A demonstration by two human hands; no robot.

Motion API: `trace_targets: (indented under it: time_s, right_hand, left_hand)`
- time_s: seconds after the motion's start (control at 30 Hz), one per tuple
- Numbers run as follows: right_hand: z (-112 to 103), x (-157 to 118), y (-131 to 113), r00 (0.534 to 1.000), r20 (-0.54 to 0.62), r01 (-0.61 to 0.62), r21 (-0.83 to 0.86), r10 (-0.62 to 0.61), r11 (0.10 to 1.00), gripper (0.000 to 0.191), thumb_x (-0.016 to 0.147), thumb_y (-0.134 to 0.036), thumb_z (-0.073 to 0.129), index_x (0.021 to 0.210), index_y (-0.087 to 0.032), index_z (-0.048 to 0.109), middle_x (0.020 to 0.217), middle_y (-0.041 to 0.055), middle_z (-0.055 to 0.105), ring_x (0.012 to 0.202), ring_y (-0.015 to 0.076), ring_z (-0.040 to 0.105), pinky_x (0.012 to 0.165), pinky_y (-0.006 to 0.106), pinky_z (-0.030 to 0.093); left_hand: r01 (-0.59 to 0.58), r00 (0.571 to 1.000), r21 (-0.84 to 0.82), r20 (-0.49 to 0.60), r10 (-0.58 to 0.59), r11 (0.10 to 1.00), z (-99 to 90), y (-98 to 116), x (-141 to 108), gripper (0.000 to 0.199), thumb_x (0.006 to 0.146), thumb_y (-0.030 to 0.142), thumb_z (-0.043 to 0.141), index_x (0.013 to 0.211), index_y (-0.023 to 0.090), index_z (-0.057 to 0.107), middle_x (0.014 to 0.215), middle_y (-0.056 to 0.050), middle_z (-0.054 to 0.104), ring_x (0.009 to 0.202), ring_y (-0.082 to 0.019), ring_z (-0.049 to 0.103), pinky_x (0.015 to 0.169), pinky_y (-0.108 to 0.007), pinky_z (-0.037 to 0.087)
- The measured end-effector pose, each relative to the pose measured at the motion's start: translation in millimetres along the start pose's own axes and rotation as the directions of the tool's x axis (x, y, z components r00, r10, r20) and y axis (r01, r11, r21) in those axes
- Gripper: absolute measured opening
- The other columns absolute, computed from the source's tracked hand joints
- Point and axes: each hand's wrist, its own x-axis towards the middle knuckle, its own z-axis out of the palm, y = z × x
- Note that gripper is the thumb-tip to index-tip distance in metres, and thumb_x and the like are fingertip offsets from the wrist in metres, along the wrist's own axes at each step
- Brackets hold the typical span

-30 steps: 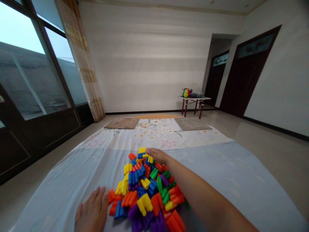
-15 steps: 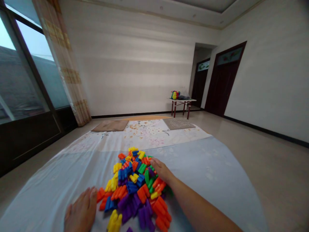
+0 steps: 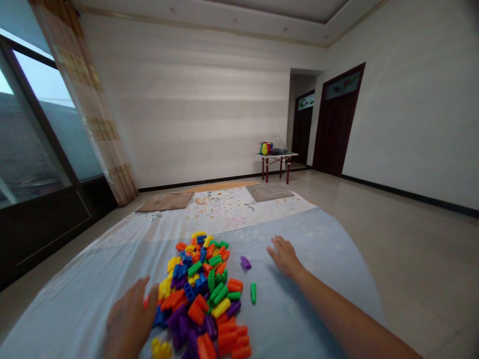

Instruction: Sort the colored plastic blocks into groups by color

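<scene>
A heap of plastic bullet-shaped building blocks (image 3: 194, 284) in orange, yellow, blue, green and purple lies on the light blue sheet (image 3: 299, 239). My left hand (image 3: 130, 314) is at the heap's left side, fingers apart and slightly blurred, its thumb close to the orange and blue blocks; whether it touches them I cannot tell. To the right, my right hand (image 3: 285, 255) is over the sheet with fingers spread and nothing in it. Between that hand and the heap are a loose purple block (image 3: 245, 263) and a loose green block (image 3: 253, 293).
At the sheet's far end lie a brown mat (image 3: 166, 201) and a grey patterned mat (image 3: 267, 192). Beyond stands a small table (image 3: 292, 154) with a colourful bag (image 3: 266, 148) on it. A curtain (image 3: 101, 119) hangs beside the window at left.
My right hand has moved off the heap to the right, and a purple and a green block now lie apart there. My left hand has lifted slightly. The view has shifted a little.
</scene>
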Motion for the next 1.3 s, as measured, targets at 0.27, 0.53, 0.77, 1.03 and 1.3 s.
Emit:
trace_targets:
  time_s: [0.27, 0.53, 0.77, 1.03, 1.3]
  right_hand:
    - [-3.5, -24.1, 37.3, 0.991, 0.129, 0.045, -0.230, -0.016, 0.972, 0.063, 0.090, -0.052, 0.023, 0.136, -0.011, 0.039, 0.144, 0.0144, 0.032, 0.135, 0.0240, 0.022, 0.109, 0.042, 0.010]
    - [-7.3, -25.7, 49.3, 0.985, 0.168, 0.068, -0.224, -0.030, 0.972, 0.062, 0.089, -0.052, 0.025, 0.137, -0.015, 0.038, 0.145, 0.0109, 0.031, 0.135, 0.0243, 0.021, 0.109, 0.046, 0.009]
    - [-7.6, -27.9, 52.2, 0.984, 0.175, 0.075, -0.190, -0.042, 0.979, 0.062, 0.088, -0.052, 0.026, 0.137, -0.015, 0.038, 0.144, 0.0106, 0.032, 0.135, 0.0249, 0.021, 0.109, 0.046, 0.010]
    - [-4.8, -28.0, 49.3, 0.987, 0.160, 0.059, -0.206, -0.026, 0.977, 0.061, 0.087, -0.050, 0.026, 0.136, -0.015, 0.040, 0.144, 0.0097, 0.032, 0.135, 0.0255, 0.022, 0.109, 0.047, 0.008]
    - [2.1, -28.5, 56.6, 0.988, 0.141, 0.083, -0.189, -0.057, 0.978, 0.062, 0.086, -0.052, 0.026, 0.134, -0.018, 0.043, 0.144, 0.0081, 0.033, 0.135, 0.0256, 0.023, 0.110, 0.048, 0.009]
  left_hand:
    - [-0.574, 0.769, -0.181, 0.215, 0.602, 0.798, 27.7, 210.6, -79.1, 0.049, 0.085, 0.041, 0.037, 0.131, 0.026, 0.043, 0.142, -0.006, 0.037, 0.131, -0.025, 0.031, 0.109, -0.053, 0.022]
    - [-0.594, 0.727, -0.154, 0.317, 0.609, 0.789, 60.3, 211.5, -81.8, 0.049, 0.088, 0.044, 0.027, 0.130, 0.026, 0.045, 0.137, -0.008, 0.044, 0.130, -0.026, 0.033, 0.112, -0.051, 0.018]
    - [-0.563, 0.806, -0.010, 0.218, 0.551, 0.827, 53.2, 174.8, -58.0, 0.042, 0.090, 0.033, 0.026, 0.117, 0.022, 0.057, 0.123, -0.007, 0.058, 0.122, -0.020, 0.044, 0.112, -0.049, 0.016]
    - [-0.561, 0.799, 0.020, 0.274, 0.535, 0.828, 61.2, 215.5, -51.7, 0.045, 0.088, 0.041, 0.030, 0.125, 0.026, 0.049, 0.135, -0.005, 0.047, 0.128, -0.022, 0.035, 0.113, -0.050, 0.011]
    - [-0.479, 0.861, 0.159, 0.279, 0.426, 0.863, 89.7, 221.2, -0.9, 0.046, 0.089, 0.034, 0.026, 0.126, 0.019, 0.049, 0.129, -0.014, 0.051, 0.125, -0.027, 0.038, 0.110, -0.055, 0.011]
